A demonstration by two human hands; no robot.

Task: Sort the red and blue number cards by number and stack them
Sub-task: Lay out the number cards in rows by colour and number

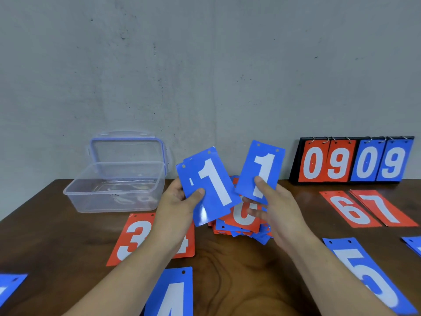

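The left hand (180, 201) held the fanned blue 1 cards (214, 183) above the wooden surface (227, 270), the fingers (198, 193) closed on their lower left edge with the thumb pressed on the front face. At least two cards showed in this fan. The right hand (275, 208) held the single blue 1 card (262, 167) upright just beside the fan, thumb on the front face and the other fingers curled behind it. The two sets stood close together; contact between them could not be confirmed.

Below both hands lay the mixed pile (243, 222) of red and blue cards, with a red 0 uppermost. Sorted cards lay flat around it:
- red 3 card (134, 238) and red 4 card (188, 245), left of the pile, the latter partly hidden by the left forearm
- blue 4 card (173, 293), near the front edge
- red 6 card (348, 209) and red 7 card (382, 208), at the right, overlapping
- blue 5 card (369, 274), at the front right

A flip scoreboard (353, 163) reading 09 in red and 09 in blue stood at the back right. A clear plastic container (114, 185) sat at the back left, its lid (127, 151) upright behind it.
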